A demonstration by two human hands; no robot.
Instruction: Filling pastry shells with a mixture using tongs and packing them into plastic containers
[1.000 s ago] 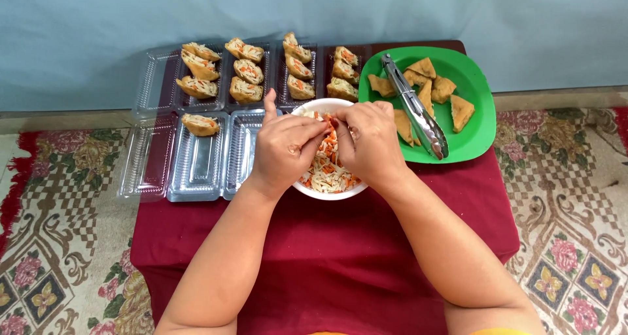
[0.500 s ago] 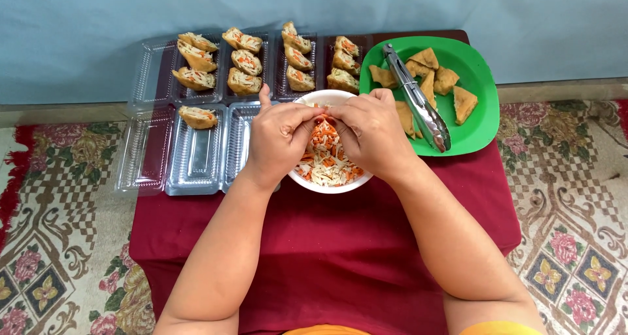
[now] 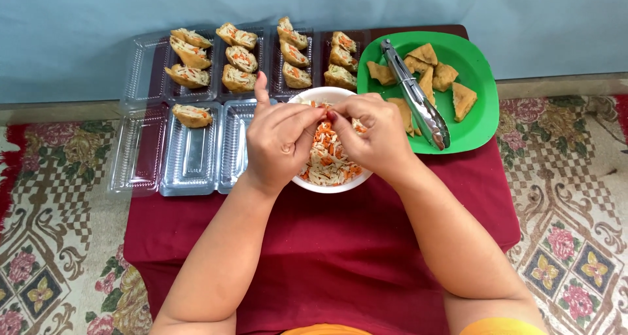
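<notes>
Both hands, the left hand [image 3: 282, 142] and right hand [image 3: 369, 135], meet over the white bowl [image 3: 330, 184] of shredded filling [image 3: 327, 162], fingertips pinched together on something hidden, so stuffing seems underway, needing a gentle push.

The scene is bright and evenly lit, with soft, diffuse light that seems to come from above, though its source is out of view. Shadows are faint: only a thin dark rim lies under the white bowl [image 3: 330, 184] and beneath the forearms on the maroon cloth [image 3: 340, 243]. Mild glare glints off the clear plastic trays [image 3: 190, 158] near the table's left edge and along the metal tongs [image 3: 418, 100]. Focus is sharp across the centre; the carpet [image 3: 52, 198] at the frame's corners looks slightly softer. Colours are saturated, without visible motion blur.
</notes>
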